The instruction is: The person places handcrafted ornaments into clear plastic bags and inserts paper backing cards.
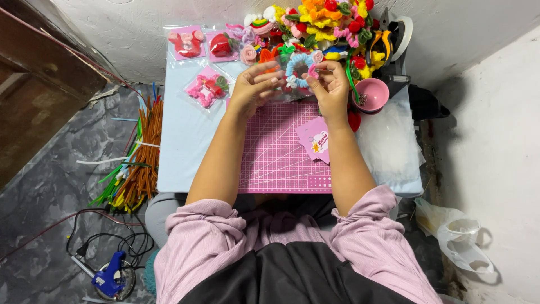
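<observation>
Overhead view of a small work table [180, 146]. The left hand [253, 87] and right hand [329, 84], fingers curled and pinching, together hold a fuzzy blue-and-white ring [297, 70] inside a clear wrapper above the far edge of a pink cutting mat [281, 152]. A pink card [316, 139] lies on the mat; a pink bowl [371, 94] sits just right of the right hand.
</observation>
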